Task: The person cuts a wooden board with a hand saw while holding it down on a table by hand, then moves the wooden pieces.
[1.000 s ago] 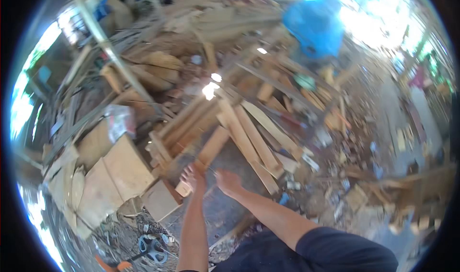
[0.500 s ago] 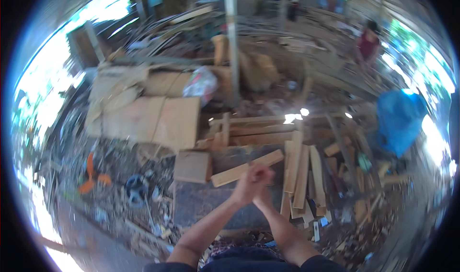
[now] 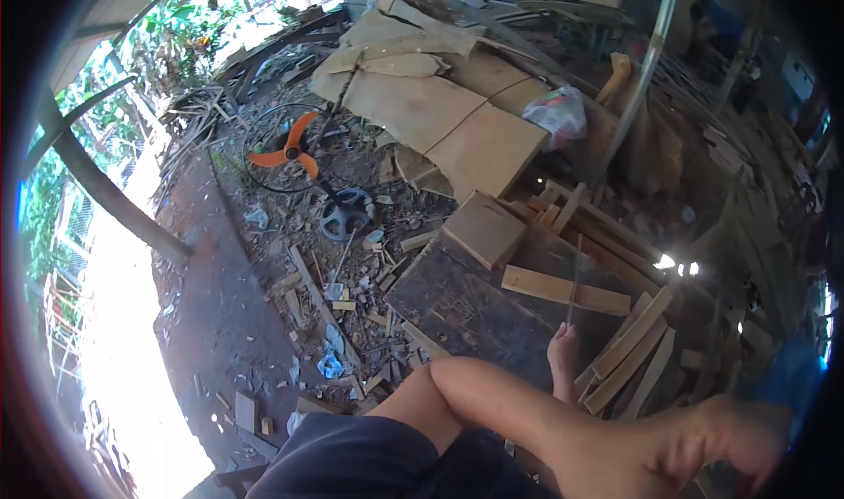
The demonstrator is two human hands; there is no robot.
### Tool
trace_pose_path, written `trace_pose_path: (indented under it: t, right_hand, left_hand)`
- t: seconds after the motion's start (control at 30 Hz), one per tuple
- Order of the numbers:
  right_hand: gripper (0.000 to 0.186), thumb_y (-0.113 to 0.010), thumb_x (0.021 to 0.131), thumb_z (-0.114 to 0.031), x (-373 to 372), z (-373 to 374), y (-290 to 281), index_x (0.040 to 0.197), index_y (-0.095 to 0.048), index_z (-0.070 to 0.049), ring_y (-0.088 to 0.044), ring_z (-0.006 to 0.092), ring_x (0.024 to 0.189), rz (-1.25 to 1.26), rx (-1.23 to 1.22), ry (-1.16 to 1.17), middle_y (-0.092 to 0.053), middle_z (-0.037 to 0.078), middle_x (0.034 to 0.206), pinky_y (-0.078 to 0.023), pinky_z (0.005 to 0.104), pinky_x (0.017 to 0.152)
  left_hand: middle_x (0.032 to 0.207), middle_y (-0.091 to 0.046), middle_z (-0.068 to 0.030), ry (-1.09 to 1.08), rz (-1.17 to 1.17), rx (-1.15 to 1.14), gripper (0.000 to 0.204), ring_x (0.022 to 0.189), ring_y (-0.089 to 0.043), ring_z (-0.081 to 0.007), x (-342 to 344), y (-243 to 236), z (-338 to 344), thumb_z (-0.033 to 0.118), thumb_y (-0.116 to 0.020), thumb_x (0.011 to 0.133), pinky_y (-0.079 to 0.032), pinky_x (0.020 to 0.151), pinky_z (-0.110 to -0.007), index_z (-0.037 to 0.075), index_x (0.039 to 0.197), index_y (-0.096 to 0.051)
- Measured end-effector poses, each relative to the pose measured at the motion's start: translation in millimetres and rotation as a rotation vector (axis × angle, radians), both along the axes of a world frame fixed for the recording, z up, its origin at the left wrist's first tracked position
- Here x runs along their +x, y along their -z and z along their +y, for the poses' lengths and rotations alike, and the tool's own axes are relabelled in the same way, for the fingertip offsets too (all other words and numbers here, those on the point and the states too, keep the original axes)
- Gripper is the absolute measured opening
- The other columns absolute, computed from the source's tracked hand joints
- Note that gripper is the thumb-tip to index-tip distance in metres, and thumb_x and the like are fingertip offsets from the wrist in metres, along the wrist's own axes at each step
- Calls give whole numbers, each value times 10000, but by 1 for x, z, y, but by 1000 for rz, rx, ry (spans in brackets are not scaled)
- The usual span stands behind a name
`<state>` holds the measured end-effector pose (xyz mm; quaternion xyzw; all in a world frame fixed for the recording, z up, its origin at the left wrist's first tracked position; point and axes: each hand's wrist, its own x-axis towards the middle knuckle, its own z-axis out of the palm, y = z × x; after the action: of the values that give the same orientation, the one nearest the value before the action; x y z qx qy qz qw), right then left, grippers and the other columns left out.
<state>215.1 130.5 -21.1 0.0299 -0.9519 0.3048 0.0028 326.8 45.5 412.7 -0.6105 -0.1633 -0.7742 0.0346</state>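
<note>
My left arm crosses low in front of me, large in the view, with my left hand (image 3: 738, 442) at the lower right. Its fingers are blurred and partly turned away, so their hold is unclear. Beyond that forearm, my right hand (image 3: 563, 349) is closed around the lower end of a thin stick (image 3: 577, 275), which points away from me. The stick passes over a light wooden plank (image 3: 545, 285) lying on a dark worktop (image 3: 457, 301). A squared wooden block (image 3: 482, 228) sits at the worktop's far left corner.
Several narrow planks (image 3: 629, 349) lean along the worktop's right side. Left of it stand an orange-bladed fan (image 3: 293, 153) and its blue round base (image 3: 345, 216), among wood scraps. Large brown sheets (image 3: 479, 130), a plastic bag (image 3: 556, 116) and a post (image 3: 646, 72) lie beyond.
The view has swung left. My hands, together over the worktop before, are now apart: the left arm has come up across to the right, and the right hand shows a thin stick.
</note>
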Motion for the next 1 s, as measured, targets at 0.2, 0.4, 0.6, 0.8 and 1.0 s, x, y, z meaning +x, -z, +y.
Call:
trace_pose_path:
  t: [0.2, 0.4, 0.6, 0.8, 1.0]
  right_hand:
    - [309, -435, 1005, -266, -1, 11, 5, 934, -553, 11, -604, 477, 898, -13, 39, 20, -627, 269, 906, -483, 539, 745]
    - [291, -451, 997, -262, -3, 18, 6, 941, -554, 5, -615, 458, 906, -30, 70, 22, -637, 262, 913, -490, 538, 746]
    - [297, -454, 991, -251, 1, 14, -6, 944, -568, 18, -600, 475, 946, -45, 50, 32, -641, 279, 940, -488, 535, 768]
    - [313, -439, 995, -256, 2, 3, -24, 990, -580, 23, -604, 476, 950, -96, 52, 1, -646, 280, 945, -487, 542, 784]
    - [330, -432, 998, -280, -19, 21, -19, 1015, -584, 12, -609, 470, 951, -83, 9, 5, -647, 287, 960, -495, 540, 801]
  left_hand:
    - [997, -594, -105, 144, -162, -7, 137, 896, -594, -192, 13, 1, 0, 68, -732, 841, -478, 764, -300, 16, 967, -714]
    - [1016, -581, -135, 239, -177, -18, 136, 882, -600, -190, 11, -1, 4, 75, -719, 854, -490, 760, -300, -15, 955, -708]
    - [884, -645, -96, 84, -111, 8, 181, 817, -626, -208, 6, -3, 8, 171, -733, 863, -497, 715, -298, -6, 888, -703]
    - [1018, -541, -106, -78, -347, -691, 157, 986, -545, -202, 13, 101, 59, 171, -586, 926, -439, 868, -382, 44, 1011, -623]
    - [1077, -546, -168, -532, -71, -1464, 374, 1082, -540, -343, 55, 213, 98, 377, -548, 934, -414, 928, -514, 40, 1082, -617]
